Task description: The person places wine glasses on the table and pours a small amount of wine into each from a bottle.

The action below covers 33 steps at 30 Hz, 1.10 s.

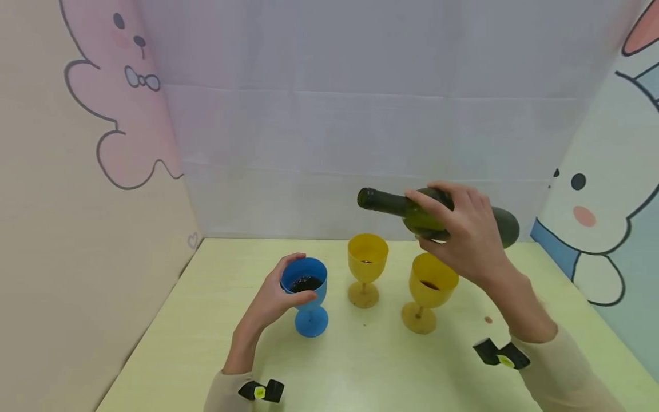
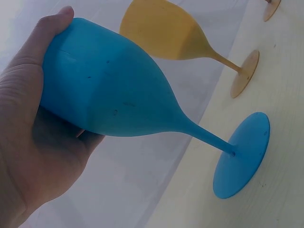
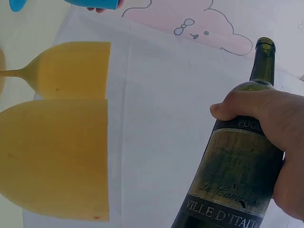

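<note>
My left hand (image 1: 272, 293) grips the bowl of a blue goblet (image 1: 312, 321), thumb on the near side and fingers round the far side. Dark liquid (image 1: 306, 284) shows inside it. In the left wrist view the blue goblet (image 2: 109, 85) stands with its foot at the tabletop. My right hand (image 1: 471, 234) holds a green wine bottle (image 1: 381, 201) tilted nearly level, its mouth pointing left above the goblets. The bottle's label (image 3: 232, 166) faces the right wrist camera. Below it stand two yellow goblets, one at the back (image 1: 368, 257) and one nearer right (image 1: 423, 297), each with a little dark liquid.
The pale wooden table (image 1: 360, 366) meets a white cloth backdrop (image 1: 319, 137) behind the goblets. Side panels with a pink cartoon (image 1: 128, 103) and a white rabbit (image 1: 592, 200) flank it. A small brown spot (image 1: 488, 320) lies right of the near yellow goblet.
</note>
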{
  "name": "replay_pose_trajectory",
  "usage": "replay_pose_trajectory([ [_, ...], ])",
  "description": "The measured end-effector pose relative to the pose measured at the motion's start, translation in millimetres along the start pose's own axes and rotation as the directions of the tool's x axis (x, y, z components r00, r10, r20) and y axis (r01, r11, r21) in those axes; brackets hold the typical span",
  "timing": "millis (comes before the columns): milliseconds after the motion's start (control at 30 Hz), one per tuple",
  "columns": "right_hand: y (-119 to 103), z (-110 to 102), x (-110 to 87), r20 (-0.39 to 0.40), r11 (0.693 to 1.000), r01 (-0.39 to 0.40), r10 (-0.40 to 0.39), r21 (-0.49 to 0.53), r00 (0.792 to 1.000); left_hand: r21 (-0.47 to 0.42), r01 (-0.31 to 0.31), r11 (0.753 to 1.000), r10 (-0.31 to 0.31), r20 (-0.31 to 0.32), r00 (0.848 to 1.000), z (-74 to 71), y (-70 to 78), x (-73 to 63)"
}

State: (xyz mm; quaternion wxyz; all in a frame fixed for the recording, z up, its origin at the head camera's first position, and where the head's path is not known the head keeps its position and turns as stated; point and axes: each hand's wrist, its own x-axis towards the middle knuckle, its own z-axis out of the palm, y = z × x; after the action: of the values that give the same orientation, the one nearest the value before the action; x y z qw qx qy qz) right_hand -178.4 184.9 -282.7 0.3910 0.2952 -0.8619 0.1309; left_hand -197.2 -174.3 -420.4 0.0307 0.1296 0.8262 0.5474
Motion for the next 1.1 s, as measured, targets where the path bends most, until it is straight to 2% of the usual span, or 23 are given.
replay_pose_trajectory([
  [267, 20, -12, -15.6, -0.084, 0.989, -0.079, 0.089, 0.124, 0.992, 0.010, 0.023, 1.000, -0.023, -0.001, 1.000, 0.0, 0.8, -0.5],
  [367, 27, -15, -22.6, -0.113, 0.976, -0.126, 0.148, 0.178, 0.983, 0.016, 0.023, 1.000, -0.023, -0.004, 1.000, -1.3, 1.1, -0.3],
  [467, 35, -18, -32.1, -0.128, 0.949, -0.199, 0.235, 0.246, 0.963, 0.016, 0.016, 1.000, -0.016, 0.002, 1.000, -1.7, 1.7, 0.1],
  [567, 44, -21, -44.1, -0.124, 0.900, -0.296, 0.349, 0.318, 0.929, 0.015, 0.015, 1.000, -0.015, 0.011, 1.000, -1.1, 2.3, 0.7],
  [767, 62, -23, -65.9, -0.117, 0.795, -0.445, 0.531, 0.412, 0.839, 0.018, 0.023, 1.000, -0.023, 0.015, 1.000, -0.1, 1.0, 1.4],
  [900, 74, -23, -79.6, -0.111, 0.737, -0.524, 0.617, 0.426, 0.779, 0.024, 0.030, 0.999, -0.030, 0.010, 1.000, -0.1, 0.4, 1.5],
  [1100, 91, -23, -99.6, -0.060, 0.645, -0.636, 0.720, 0.423, 0.691, 0.023, 0.035, 0.999, -0.035, 0.011, 0.999, 0.6, 0.3, 2.4],
])
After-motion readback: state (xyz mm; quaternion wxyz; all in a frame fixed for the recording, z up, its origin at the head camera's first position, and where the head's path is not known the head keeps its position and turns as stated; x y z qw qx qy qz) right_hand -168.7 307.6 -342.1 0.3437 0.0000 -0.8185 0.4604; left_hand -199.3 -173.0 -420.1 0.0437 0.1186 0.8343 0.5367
